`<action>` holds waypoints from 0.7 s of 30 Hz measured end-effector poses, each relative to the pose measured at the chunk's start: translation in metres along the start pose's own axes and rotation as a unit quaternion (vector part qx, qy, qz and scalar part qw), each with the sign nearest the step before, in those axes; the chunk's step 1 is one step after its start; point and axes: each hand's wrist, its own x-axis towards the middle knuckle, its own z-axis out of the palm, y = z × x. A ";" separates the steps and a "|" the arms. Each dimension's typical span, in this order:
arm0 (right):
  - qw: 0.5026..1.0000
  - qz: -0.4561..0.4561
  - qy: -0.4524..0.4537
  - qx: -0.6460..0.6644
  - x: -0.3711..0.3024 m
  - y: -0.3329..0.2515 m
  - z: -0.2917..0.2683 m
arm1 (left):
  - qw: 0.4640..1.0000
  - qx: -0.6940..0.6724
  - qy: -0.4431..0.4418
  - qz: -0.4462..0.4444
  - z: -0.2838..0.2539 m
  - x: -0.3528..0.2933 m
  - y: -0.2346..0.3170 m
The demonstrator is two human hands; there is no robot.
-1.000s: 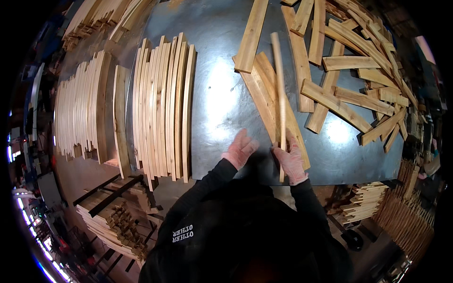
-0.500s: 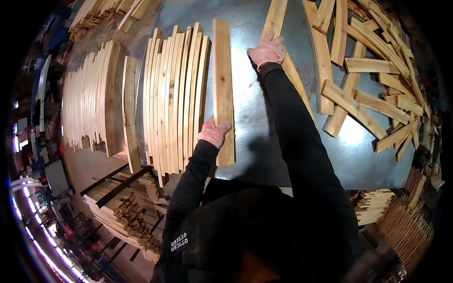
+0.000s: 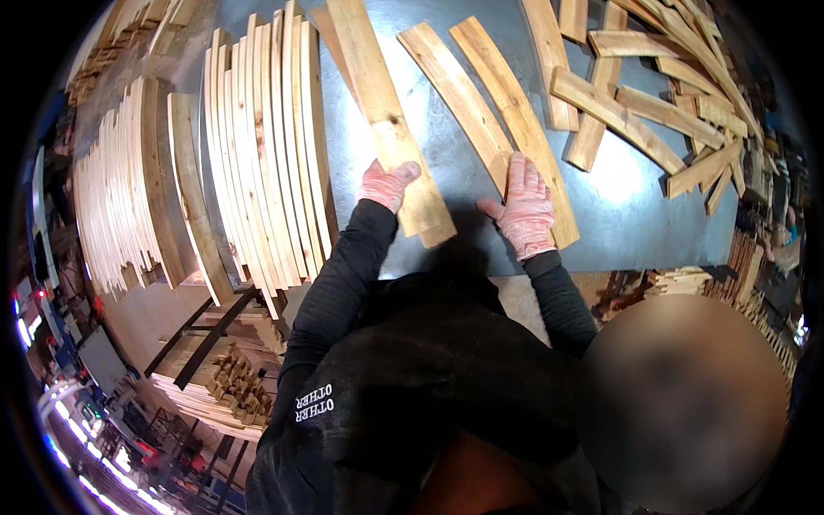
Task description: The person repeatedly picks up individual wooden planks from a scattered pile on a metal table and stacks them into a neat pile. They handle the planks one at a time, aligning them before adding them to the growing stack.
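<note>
My left hand (image 3: pixel 388 184), in a pink-and-white work glove, is closed on the near part of a wooden board (image 3: pixel 378 112), thumb on top. The board leans to the left at its far end. A second board (image 3: pixel 442 232) shows partly from beneath it; whether I grip that one too is hidden. My right hand (image 3: pixel 525 206), gloved alike, lies flat with fingers stretched and thumb apart. It touches two slanting boards on the metal table: a shorter one (image 3: pixel 459 103) at its fingers and a longer one (image 3: pixel 519 120) passing under its right side.
A row of boards on edge (image 3: pixel 266 146) stands left of my left hand, with another row (image 3: pixel 120 189) farther left. Loose boards (image 3: pixel 618 112) lie crisscrossed on the metal table (image 3: pixel 635 232) at right. Stacked wood (image 3: pixel 215 378) sits below left. A blurred round patch covers the lower right.
My right hand has drawn back toward the near edge and flattened onto boards. The left hand's board has turned from upright to slanting, with another board now showing under it. The view has shifted.
</note>
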 end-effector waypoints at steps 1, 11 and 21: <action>0.999 -0.003 -0.036 0.014 -0.004 0.004 -0.001 | 0.999 0.023 0.028 0.024 -0.004 -0.004 0.002; 0.879 -0.096 -0.283 0.372 0.050 -0.142 0.007 | 0.736 0.512 0.254 0.362 -0.072 -0.083 -0.005; 0.976 0.142 -0.134 0.092 0.079 0.040 -0.017 | 0.713 0.489 0.171 0.473 -0.046 -0.091 0.003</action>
